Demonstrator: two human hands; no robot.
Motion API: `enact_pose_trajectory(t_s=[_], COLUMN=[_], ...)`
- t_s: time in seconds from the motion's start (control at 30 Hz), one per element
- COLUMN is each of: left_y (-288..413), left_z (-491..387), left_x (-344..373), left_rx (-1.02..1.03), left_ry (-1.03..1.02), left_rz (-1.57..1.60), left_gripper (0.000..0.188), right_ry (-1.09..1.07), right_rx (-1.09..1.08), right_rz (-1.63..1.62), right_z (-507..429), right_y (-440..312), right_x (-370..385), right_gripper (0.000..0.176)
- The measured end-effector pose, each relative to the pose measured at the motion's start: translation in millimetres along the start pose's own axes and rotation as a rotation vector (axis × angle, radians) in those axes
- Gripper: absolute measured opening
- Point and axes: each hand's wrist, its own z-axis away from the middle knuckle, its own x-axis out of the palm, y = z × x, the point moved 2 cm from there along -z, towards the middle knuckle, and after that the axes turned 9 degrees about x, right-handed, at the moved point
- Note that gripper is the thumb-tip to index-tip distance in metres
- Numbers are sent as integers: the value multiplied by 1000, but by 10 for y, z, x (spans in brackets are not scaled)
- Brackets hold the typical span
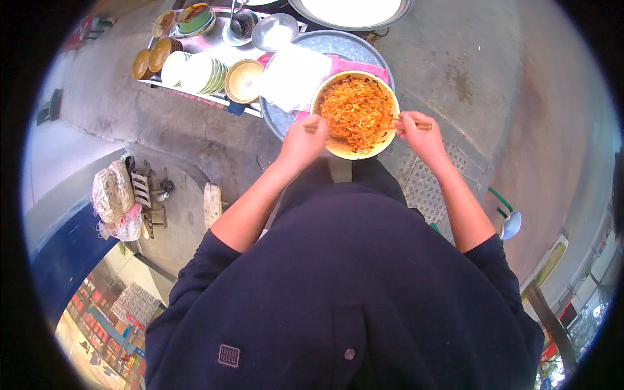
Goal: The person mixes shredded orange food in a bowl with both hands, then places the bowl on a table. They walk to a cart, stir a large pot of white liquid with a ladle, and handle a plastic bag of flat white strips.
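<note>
A round, pale-yellow basin [354,156] sits before me, holding a heap of orange-red shredded food [358,109] with some dark bits. At its left rim, my left hand [306,139] is closed around a wooden chopstick or thin stick [311,127]. On the opposite side, my right hand [421,135] grips similar wooden chopsticks [424,126] whose far ends reach into the shreds. How many sticks each hand has, I cannot tell. Beneath the basin are pink cloth [363,67] and a large round metal tray or lid [274,119], with white cloth [295,73] beside it.
A metal table [212,41] at the upper left carries stacked pale plates [202,73], brown bowls [163,52], a tan bowl [244,82] and a metal bowl [275,31]. Beyond the tray stands a wide metal pan [351,24]. A ladle-like object [511,225] shows at right.
</note>
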Motion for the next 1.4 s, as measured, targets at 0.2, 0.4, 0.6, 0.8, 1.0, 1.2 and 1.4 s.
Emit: enact_pose_trajectory(t_s=[0.2, 0.4, 0.6, 0.8, 1.0, 1.2, 1.4], left_y=[-314, -781, -228, 511, 726, 437, -2], left_z=[-248, -190, -127, -27, -102, -397, -122], left_x=[178, 456, 612, 356, -78, -48, 37], left_rx=[64, -115, -186, -151, 148, 340, 295], left_ry=[47, -37, -67, -107, 10, 85, 59], left_rz=[-376, 1, 230, 221, 64, -429, -443], left_gripper=[28, 26, 27, 28, 27, 19, 17], right_ry=[49, 14, -17, -97, 74, 62, -80], right_rx=[186, 113, -52, -170, -192, 29, 15], right_rz=[-300, -220, -125, 7, 217, -146, -170], right_z=[-372, -129, -205, 52, -255, -265, -247], right_y=[789, 204, -398, -784, 407, 1009, 643], right_x=[558, 363, 359, 196, 30, 498, 192], right_gripper=[29, 30, 30, 31, 26, 28, 32])
